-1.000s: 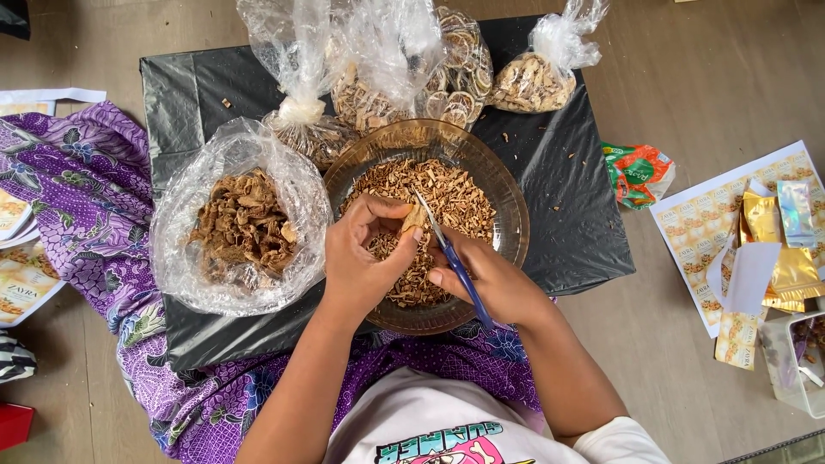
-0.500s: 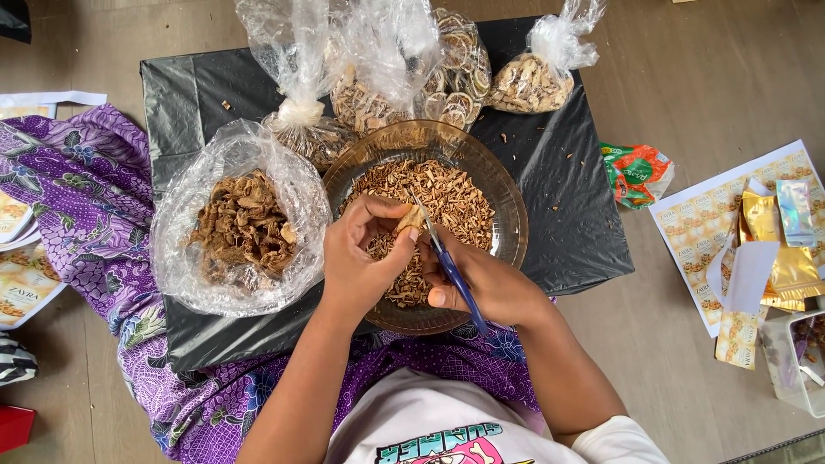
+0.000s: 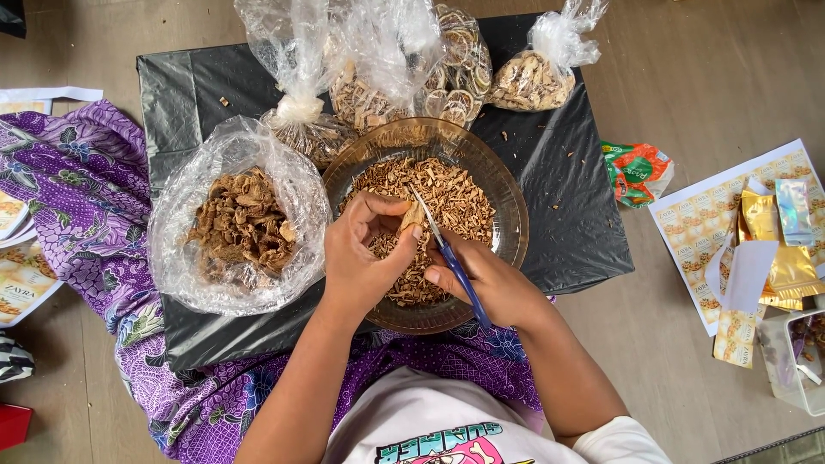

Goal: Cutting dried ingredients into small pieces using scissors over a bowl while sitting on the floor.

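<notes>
Head view: the left hand (image 3: 365, 262) pinched a dried brown piece (image 3: 411, 215) between thumb and fingers above the brown bowl (image 3: 507, 206) of chopped bits. The right hand (image 3: 494, 288), closed around blue-handled scissors (image 3: 447, 253), had swung the blades back onto the piece since a half-second before; cutting evidently continued. An open bag of uncut pieces (image 3: 241, 228) lay beside the bowl.

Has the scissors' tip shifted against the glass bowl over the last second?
Barely. The scissors, held in the right hand, keep their tip over the chopped pieces near the middle of the bowl, beside the left hand.
</notes>
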